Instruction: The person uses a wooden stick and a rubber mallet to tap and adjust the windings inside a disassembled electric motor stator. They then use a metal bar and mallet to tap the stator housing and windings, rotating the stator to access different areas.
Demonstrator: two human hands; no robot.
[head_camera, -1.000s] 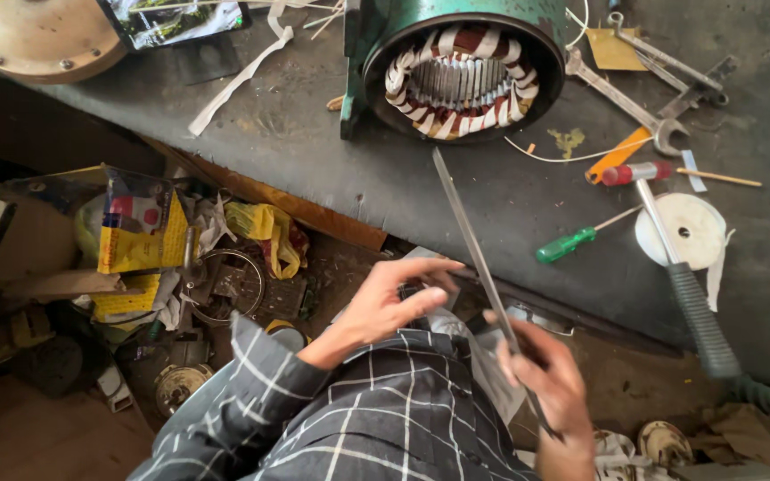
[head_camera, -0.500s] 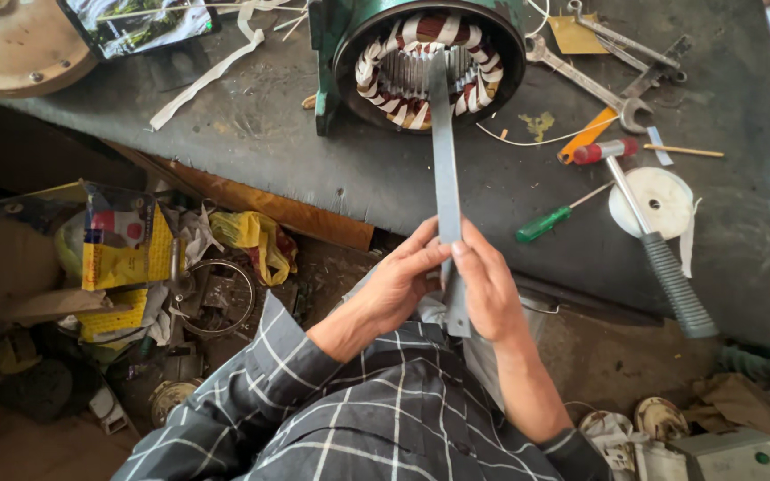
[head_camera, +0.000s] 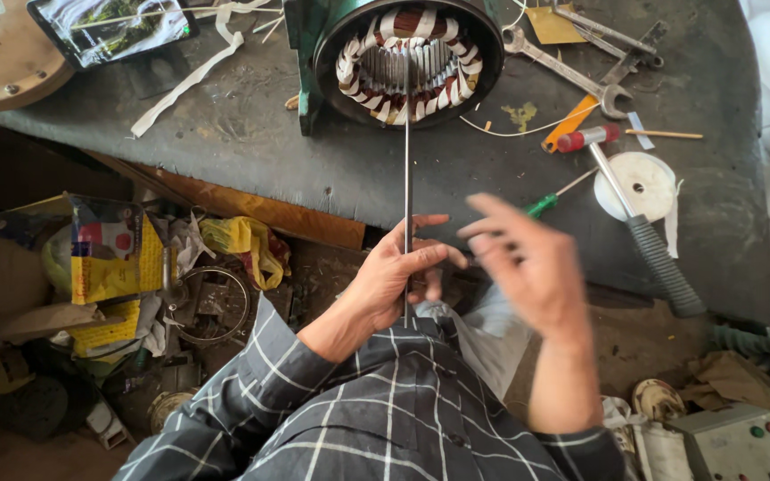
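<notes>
Head view: yellow package point(head_camera: 104, 267) under workbench point(head_camera: 251, 151).

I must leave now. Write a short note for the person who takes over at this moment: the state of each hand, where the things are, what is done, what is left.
Left hand: shut on the thin strip, held edge-on near its lower end.
Right hand: open, off the strip, blurred in the air beside it.
Strip: its far end reaches the stator, which lies on the bench with its opening towards you. Whether the tip is inside a slot cannot be told.
Hammer, green screwdriver and tape roll lie to the right.
Done: windings are in the slots.
Left: probably working the strip in; unclear.
</notes>
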